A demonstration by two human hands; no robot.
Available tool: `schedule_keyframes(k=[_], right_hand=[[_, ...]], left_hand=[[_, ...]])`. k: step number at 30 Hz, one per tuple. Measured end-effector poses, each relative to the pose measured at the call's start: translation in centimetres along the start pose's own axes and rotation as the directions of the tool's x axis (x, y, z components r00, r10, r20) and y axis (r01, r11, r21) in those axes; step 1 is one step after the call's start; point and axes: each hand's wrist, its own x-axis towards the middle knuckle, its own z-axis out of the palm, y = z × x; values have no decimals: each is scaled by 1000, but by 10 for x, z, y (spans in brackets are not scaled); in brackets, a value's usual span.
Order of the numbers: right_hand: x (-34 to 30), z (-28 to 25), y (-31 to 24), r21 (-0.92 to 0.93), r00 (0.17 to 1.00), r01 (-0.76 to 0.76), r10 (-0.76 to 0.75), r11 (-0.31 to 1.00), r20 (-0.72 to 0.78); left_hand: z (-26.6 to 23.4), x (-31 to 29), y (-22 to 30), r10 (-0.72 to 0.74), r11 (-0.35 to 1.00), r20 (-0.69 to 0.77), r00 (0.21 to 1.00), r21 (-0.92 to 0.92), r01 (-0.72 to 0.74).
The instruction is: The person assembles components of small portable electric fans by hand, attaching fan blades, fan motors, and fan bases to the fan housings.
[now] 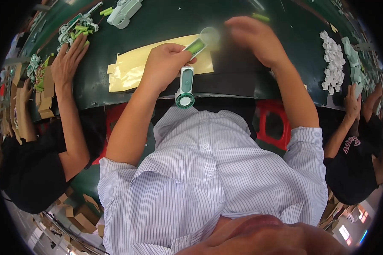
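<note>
My left hand (164, 63) grips a long white device with green panels (185, 85). Its round green-rimmed end points toward my chest. Its far end, with a green strip, sticks out past my fingers. A pale translucent round piece (209, 36) shows just beyond that end. My right hand (255, 38) is blurred and hovers over the dark table (234, 80), its fingertips close to the round piece. Whether it touches or holds the piece is not visible.
Yellow sheets (127, 70) lie under my left hand. A co-worker's hand (70, 59) rests at the left near green and white parts (78, 27). A heap of white pieces (334, 63) lies at the right by another person's hand (353, 100). Red stools (272, 119) stand under the table.
</note>
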Motion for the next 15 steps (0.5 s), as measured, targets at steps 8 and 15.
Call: schedule_keyframes(k=[8, 15], right_hand=[[6, 58, -22, -475, 935, 353, -321, 806, 151], [4, 60, -15, -549, 917, 394, -353, 737, 184]], left_hand=[[3, -6, -5, 58, 996, -33, 998, -69, -60], [0, -10, -4, 69, 994, 3, 998, -82, -68]])
